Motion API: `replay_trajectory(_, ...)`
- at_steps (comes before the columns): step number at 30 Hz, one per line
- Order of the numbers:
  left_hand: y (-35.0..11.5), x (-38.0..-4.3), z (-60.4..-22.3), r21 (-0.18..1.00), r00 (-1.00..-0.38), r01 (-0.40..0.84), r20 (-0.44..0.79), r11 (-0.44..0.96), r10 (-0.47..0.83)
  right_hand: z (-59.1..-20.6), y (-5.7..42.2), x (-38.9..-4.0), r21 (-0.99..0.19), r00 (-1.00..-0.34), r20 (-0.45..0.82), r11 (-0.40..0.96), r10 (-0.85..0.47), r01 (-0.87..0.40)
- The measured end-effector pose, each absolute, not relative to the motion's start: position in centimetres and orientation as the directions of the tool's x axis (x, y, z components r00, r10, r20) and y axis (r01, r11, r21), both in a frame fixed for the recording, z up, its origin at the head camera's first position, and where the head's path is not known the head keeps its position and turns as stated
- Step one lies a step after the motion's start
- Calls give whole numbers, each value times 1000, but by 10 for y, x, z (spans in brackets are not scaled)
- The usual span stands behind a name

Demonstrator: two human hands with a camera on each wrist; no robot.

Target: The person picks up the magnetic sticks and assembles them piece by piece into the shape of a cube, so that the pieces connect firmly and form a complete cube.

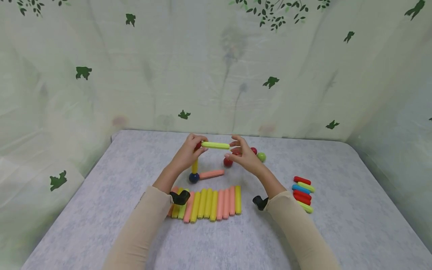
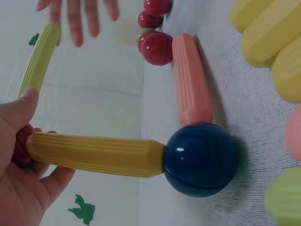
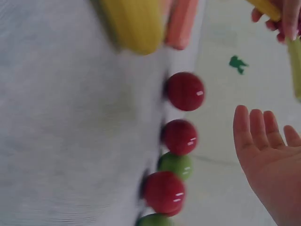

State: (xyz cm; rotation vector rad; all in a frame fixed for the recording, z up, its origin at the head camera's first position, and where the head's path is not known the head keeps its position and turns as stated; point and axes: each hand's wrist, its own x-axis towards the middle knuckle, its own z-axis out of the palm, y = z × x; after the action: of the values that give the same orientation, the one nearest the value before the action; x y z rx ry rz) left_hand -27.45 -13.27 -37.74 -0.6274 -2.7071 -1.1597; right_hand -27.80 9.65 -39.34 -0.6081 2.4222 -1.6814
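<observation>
A person's left hand [image 1: 189,150] grips a glossy red ball [image 2: 21,149] joining two ridged, plastic-looking sticks: a lime-yellow stick [image 1: 216,145] held nearly level above the pale grey tabletop [image 1: 94,210], and a yellow stick [image 1: 194,167] standing on a shiny dark blue ball [image 1: 194,177]. A pink stick [image 1: 212,174] extends from the blue ball. The right hand [image 1: 245,155], fingers spread, is just beside the lime-yellow stick's free end

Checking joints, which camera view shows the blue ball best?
The left wrist view: the blue ball is large, with yellow stick and pink stick meeting it. The head view shows it small; right wrist view lacks it.
</observation>
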Motion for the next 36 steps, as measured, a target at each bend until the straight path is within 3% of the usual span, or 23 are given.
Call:
replay_trajectory(4, -134, -276, -379, 683, -917, 398, 276, 613, 288, -410, 101, -282, -856, -906, 44, 452, -421, -251)
replay_trajectory(10, -133, -276, -381, 695, -926, 377, 258, 613, 277, -427, 94, -286, -627, -850, -14, 667, -527, -403)
replay_trajectory(14, -133, -277, -382, 693, -926, 377, 269, 615, 265, -426, 92, -285, -631, -892, -44, 705, -450, -324)
replay_trajectory(17, -134, -278, -382, 691, -927, 374, 275, 618, 254, -422, 95, -285, -751, -934, -20, 622, -356, -221)
replay_trajectory(20, -135, -280, -383, 690, -928, 372, 276, 621, 249, -414, 100, -286, -921, -962, 37, 364, -272, -138)
replay_trajectory(24, -137, -281, -382, 686, -928, 374, 277, 625, 251, -401, 106, -286, -992, -973, 85, 74, -213, -103)
replay_trajectory(31, -136, -284, -381, 686, -933, 361, 262, 631, 248, -388, 103, -287, -996, -968, 89, 4, -236, -93)
replay_trajectory(36, -136, -287, -382, 690, -933, 359, 252, 628, 257, -392, 106, -289, -988, -963, 129, 48, -235, -144)
